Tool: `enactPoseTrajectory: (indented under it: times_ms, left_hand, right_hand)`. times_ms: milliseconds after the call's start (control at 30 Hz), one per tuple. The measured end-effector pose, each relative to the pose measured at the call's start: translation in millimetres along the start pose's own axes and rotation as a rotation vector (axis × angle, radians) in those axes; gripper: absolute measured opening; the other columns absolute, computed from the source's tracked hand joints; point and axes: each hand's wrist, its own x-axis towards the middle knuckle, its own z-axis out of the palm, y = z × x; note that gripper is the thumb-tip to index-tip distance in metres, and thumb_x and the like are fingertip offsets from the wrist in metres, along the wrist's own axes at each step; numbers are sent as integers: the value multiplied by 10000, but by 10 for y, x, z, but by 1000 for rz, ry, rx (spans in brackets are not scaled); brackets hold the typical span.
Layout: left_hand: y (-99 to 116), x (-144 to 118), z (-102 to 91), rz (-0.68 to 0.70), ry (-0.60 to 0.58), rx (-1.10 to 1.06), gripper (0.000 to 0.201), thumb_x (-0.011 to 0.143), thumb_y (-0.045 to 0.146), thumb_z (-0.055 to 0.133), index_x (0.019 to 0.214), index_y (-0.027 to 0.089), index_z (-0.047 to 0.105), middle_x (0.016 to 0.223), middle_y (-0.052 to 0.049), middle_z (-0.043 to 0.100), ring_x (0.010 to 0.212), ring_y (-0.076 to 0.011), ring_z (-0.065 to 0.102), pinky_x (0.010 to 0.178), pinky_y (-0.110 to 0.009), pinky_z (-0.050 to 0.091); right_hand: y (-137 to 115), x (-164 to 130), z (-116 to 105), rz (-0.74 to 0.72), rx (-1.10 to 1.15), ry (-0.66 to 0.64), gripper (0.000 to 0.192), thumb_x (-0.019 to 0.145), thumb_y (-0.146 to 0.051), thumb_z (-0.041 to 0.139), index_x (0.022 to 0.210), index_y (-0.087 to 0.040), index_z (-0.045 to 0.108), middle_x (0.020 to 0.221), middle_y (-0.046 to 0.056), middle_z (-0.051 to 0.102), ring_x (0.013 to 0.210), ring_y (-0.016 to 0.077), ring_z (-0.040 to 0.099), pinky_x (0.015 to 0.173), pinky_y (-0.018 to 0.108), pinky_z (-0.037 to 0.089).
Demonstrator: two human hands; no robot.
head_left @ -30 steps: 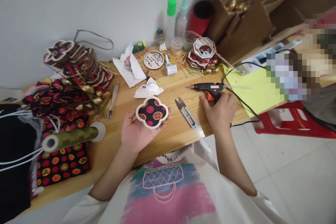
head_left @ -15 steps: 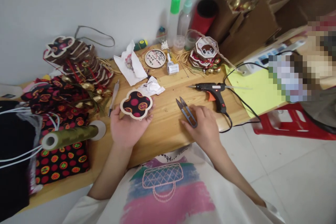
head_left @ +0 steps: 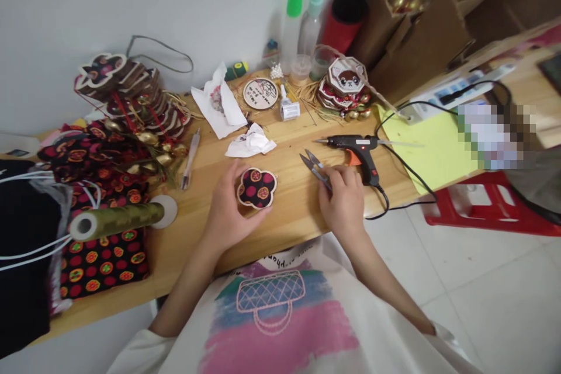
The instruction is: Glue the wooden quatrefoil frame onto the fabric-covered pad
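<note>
Bare forearms angle forward, well apart, as I look on: the left hand curved in a C-shaped grip, the right hand knuckles-up, fingers closed.

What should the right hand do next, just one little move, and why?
I think the right hand should slide the snips a little away from the glue gun. It holds them pointing out close to the gun's nozzle, which might be hot, since a small red light shows on the gun.
</note>
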Motion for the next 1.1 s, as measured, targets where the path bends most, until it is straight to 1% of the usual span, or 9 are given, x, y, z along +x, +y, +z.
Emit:
enactPoseTrajectory:
  times_ms: [100, 200, 267, 333, 500, 667, 767, 933, 1100]
  left_hand:
    - [-87, 4, -22, -14, 118, 124, 946, 695, 347, 805, 1468, 215, 276, 1370, -169, 542, 1260, -335, 554, 1060, -550, 443]
    - [-163, 18, -43, -10, 237, 252, 926, 660, 342, 820, 1425, 174, 326, 1338, -176, 544, 1257, -358, 542, 1067, -556, 429]
    - [-192, 21, -47, -4, 284, 289, 924, 662, 324, 814, 1423, 160, 318, 1339, -183, 526, 1272, -353, 527, 1083, -544, 417]
    - [-211, 16, -46, 6, 313, 288, 916, 672, 314, 806, 1425, 160, 308, 1345, -184, 512, 1291, -341, 513, 1099, -526, 407]
    - [-260, -3, -23, -31, 343, 236, 898, 674, 354, 810, 1415, 185, 333, 1345, -186, 516, 1284, -343, 522, 1087, -550, 415]
    - [-285, 8, 5, -83, 329, 124, 852, 687, 371, 803, 1394, 198, 361, 1338, -176, 525, 1255, -320, 546, 1059, -518, 463]
    - [-281, 16, 8, -84, 340, 100, 874, 664, 352, 817, 1389, 182, 360, 1338, -180, 523, 1250, -322, 551, 1063, -525, 461]
    - [-256, 28, -2, -76, 370, 95, 825, 684, 298, 796, 1374, 165, 365, 1334, -177, 526, 1265, -299, 549, 1057, -475, 475]
    - [-245, 45, -7, -53, 405, 82, 819, 669, 315, 803, 1358, 190, 377, 1327, -156, 534, 1234, -281, 575, 1028, -449, 505]
  right_hand:
    - [-148, -31, -25, -131, -40, -38, 344, 933, -250, 501, 1236, -174, 644, 1223, 163, 628, 1116, 306, 537, 901, 455, 473]
    - [-327, -45, -20, -318, -14, -154, 445, 956, -431, 496, 1351, -242, 577, 1384, 132, 563, 1316, 318, 441, 1045, 485, 403]
    - [-418, -39, 6, -409, -5, -216, 514, 952, -522, 465, 1386, -259, 548, 1468, 122, 506, 1387, 323, 386, 1097, 499, 358]
    - [-465, -26, 41, -458, -13, -250, 553, 948, -569, 432, 1386, -255, 553, 1510, 125, 471, 1418, 331, 363, 1117, 506, 338]
    - [-434, 4, 83, -484, -57, -270, 596, 934, -609, 411, 1399, -263, 544, 1526, 140, 458, 1427, 347, 379, 1117, 518, 336]
    - [-362, 5, 18, -509, -107, -263, 610, 918, -620, 436, 1409, -271, 532, 1516, 148, 470, 1414, 350, 403, 1107, 512, 338]
    - [-336, -4, -32, -507, -125, -263, 595, 920, -619, 431, 1379, -263, 563, 1514, 156, 469, 1408, 350, 404, 1104, 510, 330]
    - [-288, -48, -86, -517, -145, -253, 586, 913, -618, 452, 1355, -256, 582, 1491, 162, 491, 1394, 354, 411, 1081, 502, 344]
    - [-256, -77, -101, -502, -155, -270, 596, 908, -619, 462, 1362, -252, 579, 1481, 174, 493, 1380, 365, 418, 1080, 502, 346]
